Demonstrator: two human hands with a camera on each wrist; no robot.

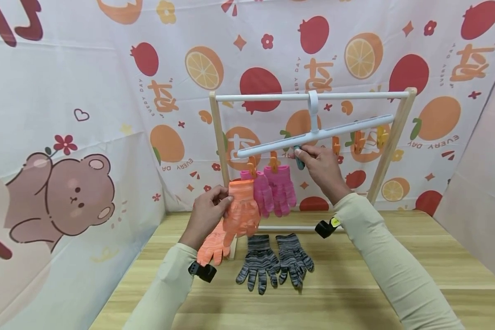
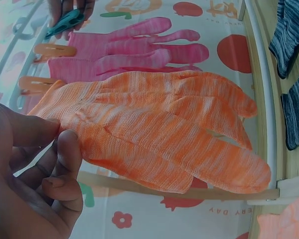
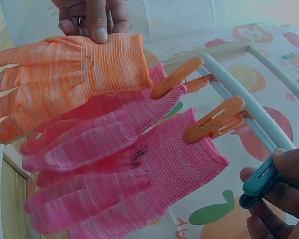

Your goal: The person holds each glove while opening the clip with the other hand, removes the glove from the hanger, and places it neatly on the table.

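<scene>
My left hand (image 1: pixel 208 208) pinches an orange knit glove (image 1: pixel 242 208) near its cuff, fingers of the glove hanging down. In my right hand (image 1: pixel 322 169) a teal clothespin (image 3: pixel 261 179) is pinched between thumb and fingers, just under the bar of a white hanger (image 1: pixel 280 143). The hanger tilts, its left end lower. Two pink gloves (image 3: pixel 174 164) hang from it by orange clothespins (image 3: pixel 214 119). In the right wrist view, the orange glove overlaps the farther pink one.
A wooden-sided rack (image 1: pixel 215 133) with a white top rod carries the hanger. More clothespins (image 1: pixel 358 142) sit along the hanger's right side. Two grey-black gloves (image 1: pixel 260 263) lie on the wooden table (image 1: pixel 313 307). A second orange glove (image 1: pixel 212 247) lies by the rack's left foot.
</scene>
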